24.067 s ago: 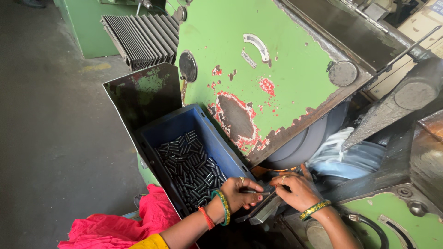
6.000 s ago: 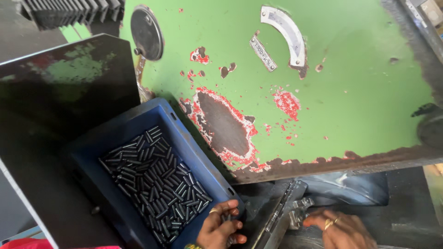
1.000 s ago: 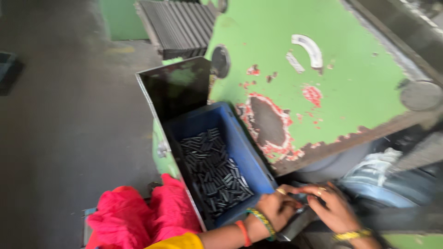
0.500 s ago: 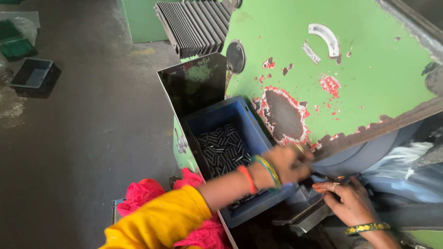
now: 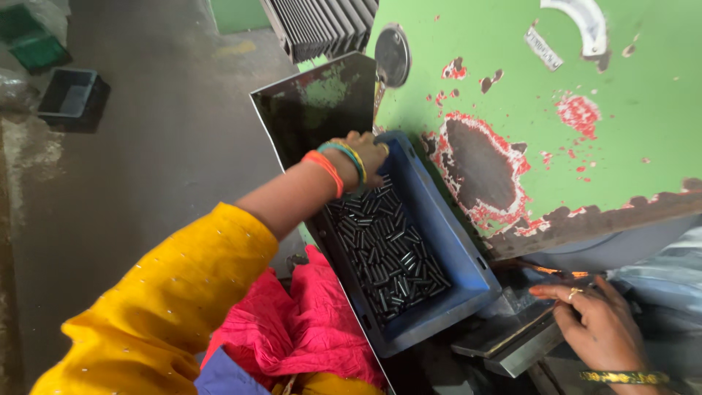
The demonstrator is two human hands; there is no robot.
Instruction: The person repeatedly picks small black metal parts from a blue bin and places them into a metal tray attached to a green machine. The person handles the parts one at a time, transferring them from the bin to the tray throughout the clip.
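The left hand (image 5: pixel 365 155) curls loosely over short, dark, shiny metal pins (image 5: pixel 387 252) heaped in the blue tray (image 5: pixel 468 271), at its far end, while the right hand (image 5: pixel 596 325) rests open-fingered on the grey metal block (image 5: pixel 508 333).

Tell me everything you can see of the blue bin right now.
The blue bin is a rectangular open-topped crate, plastic by its look, with a thick rim. It sits tilted against the chipped green machine panel, a dark metal sheet behind its far end. Small dark metal cylinders cover its floor. The left hand reaches into its far end; pink cloth lies beside its near corner.
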